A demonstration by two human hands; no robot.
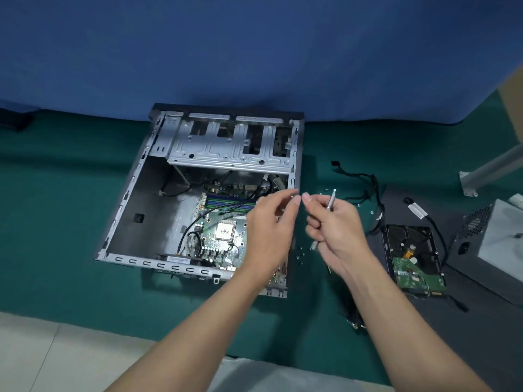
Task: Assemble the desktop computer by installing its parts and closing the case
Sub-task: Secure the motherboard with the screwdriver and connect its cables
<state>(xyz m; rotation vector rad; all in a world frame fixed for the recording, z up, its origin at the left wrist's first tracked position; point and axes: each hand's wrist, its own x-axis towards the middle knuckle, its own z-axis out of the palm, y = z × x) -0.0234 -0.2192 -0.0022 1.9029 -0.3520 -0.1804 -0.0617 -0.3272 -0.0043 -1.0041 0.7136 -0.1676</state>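
Hands meet fingertip to fingertip above the right wall of the open case (135, 176). Right hand (334, 224): lower fingers curled round a silver screwdriver (331, 200), shaft pointing up. Left hand (268, 230): fingertips drawn together; too blurred to tell whether they pinch anything. Case lies on the green surface (56, 222), motherboard (223, 236) inside. Hard drive (413, 258) lies well right of the case, with loose screws (301, 251) between them.

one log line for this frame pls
case: open, motherboard in | right hand: grips screwdriver | left hand: fingertips at right's, contents unclear | hard drive: outside, right of case
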